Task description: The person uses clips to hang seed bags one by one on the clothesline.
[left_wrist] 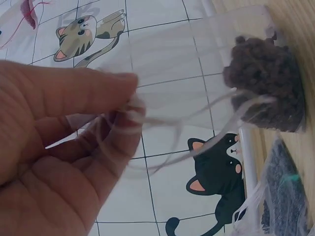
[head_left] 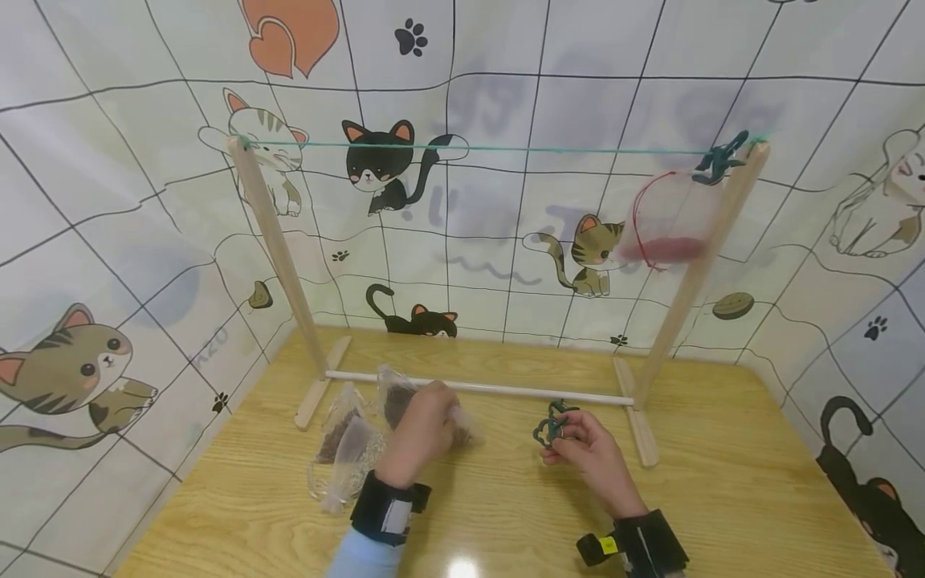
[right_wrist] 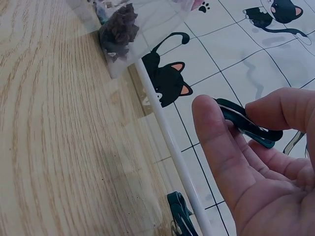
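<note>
My left hand [head_left: 421, 437] pinches the white drawstring neck of a sheer pouch [left_wrist: 263, 83] between thumb and fingertips. Dark brown crumbly bits fill the pouch's bottom, which hangs just off the table in the right wrist view. Off to the right, my right hand [head_left: 594, 459] holds a dark green clothespin [right_wrist: 248, 124] between thumb and fingers. A second green clothespin [right_wrist: 181, 214] lies by the white bar. Left of my left hand lie more sheer pouches: one with dark contents [head_left: 395, 401], one brownish [head_left: 338, 437] and one with pale contents [head_left: 352, 466].
A wooden frame [head_left: 278, 257] stands on the table [head_left: 506, 514], with a green string [head_left: 506, 148] across its top and a white bar [head_left: 506, 390] low down. At the string's right end, a green clothespin [head_left: 718, 163] holds a pouch with red contents [head_left: 668, 249].
</note>
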{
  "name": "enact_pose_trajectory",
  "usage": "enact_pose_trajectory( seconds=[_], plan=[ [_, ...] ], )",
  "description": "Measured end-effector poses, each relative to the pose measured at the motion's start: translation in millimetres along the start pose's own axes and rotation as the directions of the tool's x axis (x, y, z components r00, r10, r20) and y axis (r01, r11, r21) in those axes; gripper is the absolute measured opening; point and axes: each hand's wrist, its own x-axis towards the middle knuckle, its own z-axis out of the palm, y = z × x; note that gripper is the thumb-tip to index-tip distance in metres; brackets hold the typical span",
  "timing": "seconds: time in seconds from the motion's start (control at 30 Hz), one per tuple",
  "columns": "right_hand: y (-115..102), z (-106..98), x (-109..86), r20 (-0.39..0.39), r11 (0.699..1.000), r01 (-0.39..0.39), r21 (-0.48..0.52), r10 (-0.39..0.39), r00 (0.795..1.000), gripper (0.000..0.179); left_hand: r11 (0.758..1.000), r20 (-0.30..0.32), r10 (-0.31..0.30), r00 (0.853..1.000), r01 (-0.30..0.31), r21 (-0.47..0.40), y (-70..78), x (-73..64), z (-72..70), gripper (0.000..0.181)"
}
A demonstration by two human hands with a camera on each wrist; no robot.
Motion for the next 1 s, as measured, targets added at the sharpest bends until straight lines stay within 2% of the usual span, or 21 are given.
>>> enact_pose_trajectory(
  seconds=[0.13,0.23,0.37,0.67,0.8,1.0],
  plan=[
    [0.4,0.8,-0.5,-0.004,1.0,-0.003,0.001,0.003,1.0,0.038,1.0,-0.055,0.025,0.998,-0.025,-0.005,0.3,-0.9,2.4,0.013],
    [0.6,1.3,-0.5,-0.004,1.0,-0.004,-0.001,0.004,1.0,0.036,1.0,-0.068,0.028,0.997,-0.028,-0.002,1.6,-1.5,2.1,0.011],
    [0.3,1.8,-0.5,-0.007,1.0,-0.001,-0.014,0.001,1.0,0.032,0.999,-0.048,0.018,0.999,-0.02,-0.033,2.9,-0.4,3.1,0.015],
    [-1.0,1.6,-1.0,-0.016,0.998,0.046,-0.033,-0.047,0.999,0.043,0.969,-0.012,-0.006,1.0,0.003,-0.249,7.5,3.9,11.9,0.033],
    [-0.9,1.9,-1.0,-0.01,0.998,0.057,-0.036,-0.058,0.998,0.044,0.956,-0.007,-0.013,1.0,0.011,-0.292,11.1,4.5,15.2,0.036],
    [-2.3,3.1,-1.9,0.031,0.999,0.045,-0.02,-0.044,0.999,0.046,0.946,0.008,-0.017,1.0,0.018,-0.324,16.5,4.6,19.7,0.031]
  ],
)
